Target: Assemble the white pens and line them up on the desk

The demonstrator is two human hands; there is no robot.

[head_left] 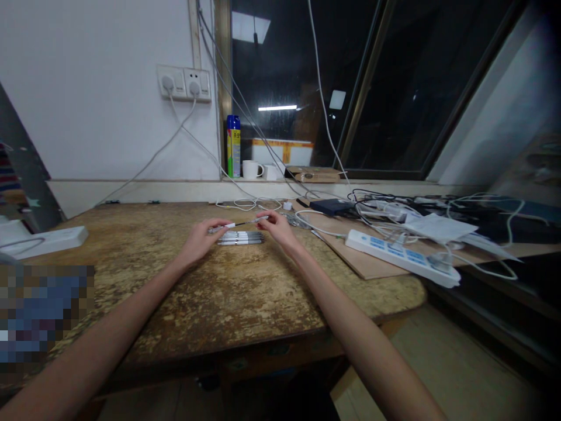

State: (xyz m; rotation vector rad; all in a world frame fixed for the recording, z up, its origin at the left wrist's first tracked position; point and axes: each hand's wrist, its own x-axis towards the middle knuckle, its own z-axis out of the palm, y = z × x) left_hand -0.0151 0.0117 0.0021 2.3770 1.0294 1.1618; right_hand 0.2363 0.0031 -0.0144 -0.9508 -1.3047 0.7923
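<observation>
A slim pen (230, 225) spans the gap between my two hands, just above the table. My left hand (202, 237) pinches its left end, beside a white section. My right hand (279, 227) grips the clear-looking right end between thumb and fingers. A thin dark stretch shows in the middle of the pen; I cannot tell whether its parts are joined there. Right below it, several white and grey pens (241, 238) lie side by side in a neat row on the worn wooden table (245, 292).
To the right, a white power strip (403, 257) lies on a brown board (350, 257) among tangled cables and a dark box (332, 207). Another white strip (56, 241) is at left. A spray can (234, 146) and white mug (250, 169) stand on the sill.
</observation>
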